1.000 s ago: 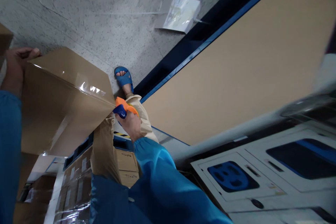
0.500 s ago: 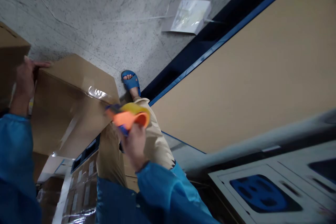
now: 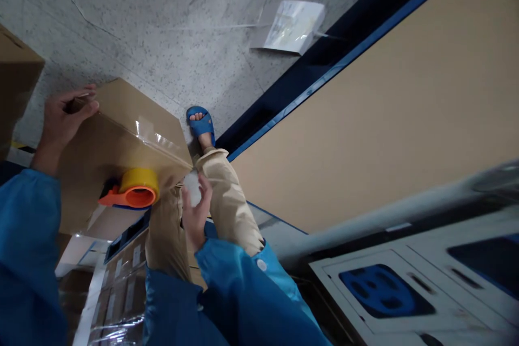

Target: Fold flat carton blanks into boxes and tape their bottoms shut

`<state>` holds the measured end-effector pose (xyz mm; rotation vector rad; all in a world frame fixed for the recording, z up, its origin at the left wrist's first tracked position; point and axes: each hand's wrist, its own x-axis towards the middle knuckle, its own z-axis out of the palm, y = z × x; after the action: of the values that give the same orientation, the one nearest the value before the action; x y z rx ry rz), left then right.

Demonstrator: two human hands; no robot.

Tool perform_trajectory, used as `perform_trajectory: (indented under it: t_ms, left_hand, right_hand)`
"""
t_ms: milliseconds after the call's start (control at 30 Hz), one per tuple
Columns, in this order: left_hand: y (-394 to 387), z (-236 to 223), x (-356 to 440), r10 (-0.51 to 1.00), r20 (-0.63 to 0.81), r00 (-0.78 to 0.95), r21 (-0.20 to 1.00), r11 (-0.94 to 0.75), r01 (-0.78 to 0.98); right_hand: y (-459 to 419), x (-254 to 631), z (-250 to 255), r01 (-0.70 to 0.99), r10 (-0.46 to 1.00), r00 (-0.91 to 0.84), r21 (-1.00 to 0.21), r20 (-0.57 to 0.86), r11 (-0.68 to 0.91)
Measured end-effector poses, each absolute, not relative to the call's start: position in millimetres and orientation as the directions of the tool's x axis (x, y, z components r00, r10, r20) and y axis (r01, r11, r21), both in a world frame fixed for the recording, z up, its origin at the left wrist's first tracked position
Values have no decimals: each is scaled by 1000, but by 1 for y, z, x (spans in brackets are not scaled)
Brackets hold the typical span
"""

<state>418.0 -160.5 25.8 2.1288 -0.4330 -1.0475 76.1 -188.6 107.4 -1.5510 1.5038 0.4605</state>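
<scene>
A brown cardboard box [image 3: 121, 135] with clear tape along its seam is held tilted in front of me. My left hand [image 3: 65, 116] grips its far corner, fingers curled over the edge. An orange tape dispenser with a yellow roll [image 3: 133, 190] rests on the box's near face, and no hand is on it. My right hand [image 3: 195, 211] is at the box's lower right corner, its fingers closed round a small whitish bit that I cannot make out. Both my sleeves are blue.
My leg in beige trousers and a blue sandal [image 3: 200, 121] stand on the grey speckled floor. A white packet [image 3: 294, 26] lies further off. A beige panel with a blue edge [image 3: 385, 108] fills the right. Another carton [image 3: 16, 75] sits left, wrapped cartons [image 3: 121, 292] below, a white machine [image 3: 405, 286] lower right.
My right hand drew the tape dispenser off the box's corner, set it down on the box and let go. It now pinches at the corner. My left hand shifted along the far edge.
</scene>
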Motion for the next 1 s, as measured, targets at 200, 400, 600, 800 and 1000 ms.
perform_trajectory:
  t_ms: [200, 400, 600, 800, 1000]
  left_hand:
    - [-161, 20, 417, -510, -515, 689, 728, -684, 39]
    - [-163, 12, 414, -518, -484, 705, 760, -648, 46]
    - [-167, 18, 409, -568, -476, 672, 725, -685, -65]
    - [-169, 19, 402, -601, -464, 651, 626, -743, -239]
    - [-172, 18, 393, -446, -458, 769, 514, -839, -180]
  right_hand:
    - [-210, 84, 52, -569, -699, 32, -588, -715, 575]
    - [-194, 92, 21, -455, -660, -35, -576, -751, 679]
    - [-176, 87, -14, -661, -755, -111, -519, -646, 542]
    - [-196, 105, -16, -788, -769, -105, -419, -631, 451]
    - [-219, 147, 41, -863, -765, 307, -504, -566, 27]
